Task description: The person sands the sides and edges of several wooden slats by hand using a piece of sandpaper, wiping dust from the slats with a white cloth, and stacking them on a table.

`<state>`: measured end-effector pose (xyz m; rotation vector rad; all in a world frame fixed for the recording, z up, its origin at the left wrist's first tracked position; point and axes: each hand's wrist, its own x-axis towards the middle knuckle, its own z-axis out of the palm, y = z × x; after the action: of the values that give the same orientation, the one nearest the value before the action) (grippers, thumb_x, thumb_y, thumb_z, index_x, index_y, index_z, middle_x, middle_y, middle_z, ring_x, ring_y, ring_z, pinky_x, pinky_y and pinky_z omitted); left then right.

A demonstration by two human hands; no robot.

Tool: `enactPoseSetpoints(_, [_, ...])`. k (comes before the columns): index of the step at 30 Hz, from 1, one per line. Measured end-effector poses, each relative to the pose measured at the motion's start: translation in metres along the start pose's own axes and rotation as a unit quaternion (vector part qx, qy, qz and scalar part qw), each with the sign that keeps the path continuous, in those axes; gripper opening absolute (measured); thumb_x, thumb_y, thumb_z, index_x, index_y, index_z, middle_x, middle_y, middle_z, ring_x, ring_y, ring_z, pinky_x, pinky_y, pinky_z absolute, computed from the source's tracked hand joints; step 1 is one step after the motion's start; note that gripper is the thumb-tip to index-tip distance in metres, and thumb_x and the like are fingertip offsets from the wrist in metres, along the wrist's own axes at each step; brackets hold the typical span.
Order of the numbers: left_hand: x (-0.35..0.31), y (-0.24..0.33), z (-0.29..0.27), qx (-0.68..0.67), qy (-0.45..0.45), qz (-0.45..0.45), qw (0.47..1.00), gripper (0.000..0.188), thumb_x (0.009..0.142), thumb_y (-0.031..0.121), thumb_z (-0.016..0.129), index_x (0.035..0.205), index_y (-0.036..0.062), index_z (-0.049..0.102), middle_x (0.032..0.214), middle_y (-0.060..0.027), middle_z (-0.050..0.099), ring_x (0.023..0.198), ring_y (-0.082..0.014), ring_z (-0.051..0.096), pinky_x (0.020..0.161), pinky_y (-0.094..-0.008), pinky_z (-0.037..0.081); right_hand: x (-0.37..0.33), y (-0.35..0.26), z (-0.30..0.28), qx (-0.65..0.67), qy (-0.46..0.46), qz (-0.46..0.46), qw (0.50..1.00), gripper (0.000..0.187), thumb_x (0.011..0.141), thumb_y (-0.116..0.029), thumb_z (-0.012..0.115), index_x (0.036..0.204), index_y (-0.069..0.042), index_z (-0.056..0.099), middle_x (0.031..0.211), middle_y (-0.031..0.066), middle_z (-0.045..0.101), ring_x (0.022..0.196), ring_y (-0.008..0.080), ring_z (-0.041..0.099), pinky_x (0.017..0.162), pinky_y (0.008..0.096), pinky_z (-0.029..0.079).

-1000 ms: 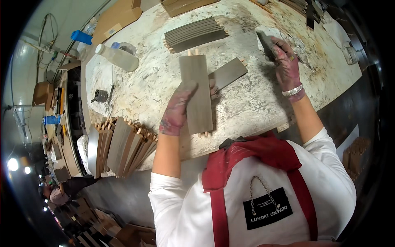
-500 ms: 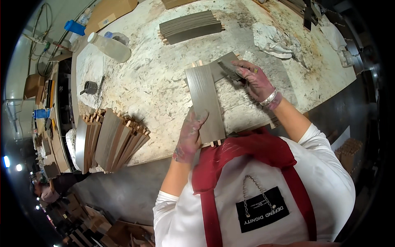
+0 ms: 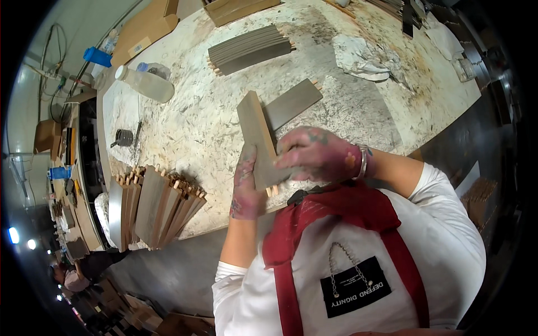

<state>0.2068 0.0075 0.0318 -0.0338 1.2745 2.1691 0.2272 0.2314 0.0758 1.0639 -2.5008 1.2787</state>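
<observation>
My left hand, stained with grey, is closed round the lower left side of a grey wooden board with pale dowel pins at its lower end. The board is tilted, so its bare brown long edge shows. Against that edge, near the lower end, is my right hand, its fingers curled and somewhat blurred; what they hold is hidden. A dark crumpled piece shows just below it, by my red apron. Beyond the held board a second grey doweled board lies flat on the table.
A row of grey doweled boards lies at the back. Several more boards stand at the front left. A white bottle, a small dark container and a crumpled white sheet rest on the stained table.
My right hand has come from the far board toward me, to the held board's lower right edge. The held board has tilted and shifted slightly left.
</observation>
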Motion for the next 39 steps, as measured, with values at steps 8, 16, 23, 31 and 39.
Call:
enactPoseSetpoints(8, [-0.006,0.007,0.002,-0.017,0.069,-0.052,0.996,0.049,0.097,0.044,0.062,0.134,0.0116,0.052,0.093,-0.0042,0.064,0.076,-0.0202,0.063,0.065,-0.0323,0.055,0.034,0.076,-0.014,-0.231,0.075,-0.054,0.969,0.033,0.092,-0.029,0.067,0.124,-0.020,0.065,0.122,0.0095,0.059,0.109,0.0292,0.060,0.092,0.0398,0.052])
enactPoseSetpoints(16, [0.004,0.000,-0.015,-0.164,0.013,-0.031,0.986,0.047,0.100,0.038,0.057,0.136,0.0082,0.049,0.093,0.0005,0.056,0.076,-0.0097,0.053,0.061,-0.0236,0.048,0.042,0.077,-0.026,-0.014,0.193,0.075,0.978,0.046,0.094,-0.048,0.063,0.120,-0.011,0.067,0.115,0.0097,0.062,0.104,0.0256,0.061,0.091,0.0360,0.052])
enactPoseSetpoints(23, [0.021,-0.016,-0.029,0.062,0.006,0.066,0.996,0.043,0.103,0.030,0.045,0.137,0.0055,0.050,0.113,-0.0090,0.065,0.091,-0.0198,0.065,0.066,-0.0304,0.054,0.035,0.003,-0.003,-0.074,0.040,-0.003,0.996,0.039,0.089,-0.035,0.071,0.121,-0.013,0.067,0.119,0.0129,0.060,0.111,0.0301,0.060,0.088,0.0413,0.055])
enactPoseSetpoints(31, [0.006,0.010,0.002,0.092,0.047,0.016,0.995,0.039,0.104,0.027,0.047,0.135,0.0044,0.052,0.086,-0.0054,0.060,0.070,-0.0139,0.059,0.051,-0.0241,0.047,0.056,0.049,0.009,-0.179,0.048,-0.079,0.980,0.032,0.091,-0.028,0.066,0.121,-0.018,0.062,0.122,0.0104,0.058,0.108,0.0252,0.060,0.090,0.0397,0.053])
enactPoseSetpoints(39, [0.028,-0.027,-0.038,-0.440,-0.177,-0.079,0.877,0.039,0.102,0.022,0.051,0.138,0.0099,0.045,0.081,0.0000,0.048,0.060,-0.0080,0.047,0.051,-0.0226,0.043,0.063,0.036,-0.014,-0.274,0.119,-0.149,0.942,0.032,0.089,-0.031,0.069,0.118,-0.016,0.068,0.125,0.0091,0.059,0.118,0.0248,0.058,0.094,0.0420,0.052])
